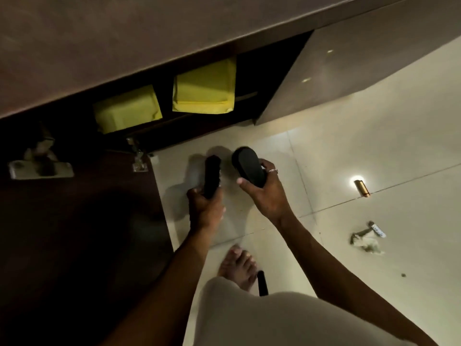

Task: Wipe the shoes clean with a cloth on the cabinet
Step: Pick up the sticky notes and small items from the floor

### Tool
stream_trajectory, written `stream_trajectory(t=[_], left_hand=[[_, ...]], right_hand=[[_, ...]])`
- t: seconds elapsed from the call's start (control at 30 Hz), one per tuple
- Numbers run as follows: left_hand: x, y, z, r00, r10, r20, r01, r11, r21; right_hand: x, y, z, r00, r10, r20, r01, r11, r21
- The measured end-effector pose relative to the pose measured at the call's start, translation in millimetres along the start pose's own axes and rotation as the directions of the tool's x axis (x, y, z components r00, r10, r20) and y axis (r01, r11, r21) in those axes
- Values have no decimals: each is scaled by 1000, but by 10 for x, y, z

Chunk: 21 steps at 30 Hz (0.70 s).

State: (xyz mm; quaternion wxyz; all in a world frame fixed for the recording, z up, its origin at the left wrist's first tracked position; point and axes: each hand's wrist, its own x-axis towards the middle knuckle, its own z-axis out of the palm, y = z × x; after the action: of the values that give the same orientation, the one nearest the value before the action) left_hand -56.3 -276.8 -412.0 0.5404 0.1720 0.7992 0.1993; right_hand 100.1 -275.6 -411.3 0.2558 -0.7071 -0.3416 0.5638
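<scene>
**Left hand** (204,206): fingers wrapped round one end of the first black shoe (212,174), which is held on edge above the floor tiles (349,136).

**Right hand** (265,196): wears a ring. Its fingers are curled round the second black shoe (248,168), sole facing up, just beside the first shoe but not touching it.

**Bare foot** (238,264): near the two shoes, on the tiles. Each shoe is held by one end only, so a loose grip could drop one near the toes.

**Open cabinet door** (74,233): dark, close to the left arm. I judge it likely to be knocked if the arm swings.

**Yellow bins** (203,88): inside the cabinet, beyond the shoes.

**Cabinet top** (99,46): neither shoe is on it yet.

**Crumpled pale scrap** (365,242): on the tiles, well apart from both hands. I cannot tell whether it is cloth or paper. With both hands full, neither is free to wipe, and a shoe set down on the tiles may pick up dirt.
</scene>
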Motion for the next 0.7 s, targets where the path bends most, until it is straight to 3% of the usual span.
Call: stream_trajectory(t=[0.07, 0.2, 0.33, 0.63, 0.7], left_hand=[[39, 27, -68, 995, 29, -97, -45, 984, -175], [124, 232, -173, 973, 58, -222, -137, 924, -358], [320, 556, -166, 961, -77, -264, -75, 850, -521], [539, 907, -194, 995, -57, -86, -14, 750, -662], [409, 945, -199, 994, -91, -55, 37, 783, -621]], right_hand=[[92, -170, 189, 999, -37, 29, 35, 997, 73], [261, -435, 570, 998, -61, 24, 56, 983, 177], [471, -631, 852, 997, -71, -10, 72, 980, 184], [679, -719, 989, 996, -48, 73, 30, 971, 236], [681, -692, 1005, 996, -65, 58, 49, 968, 247]])
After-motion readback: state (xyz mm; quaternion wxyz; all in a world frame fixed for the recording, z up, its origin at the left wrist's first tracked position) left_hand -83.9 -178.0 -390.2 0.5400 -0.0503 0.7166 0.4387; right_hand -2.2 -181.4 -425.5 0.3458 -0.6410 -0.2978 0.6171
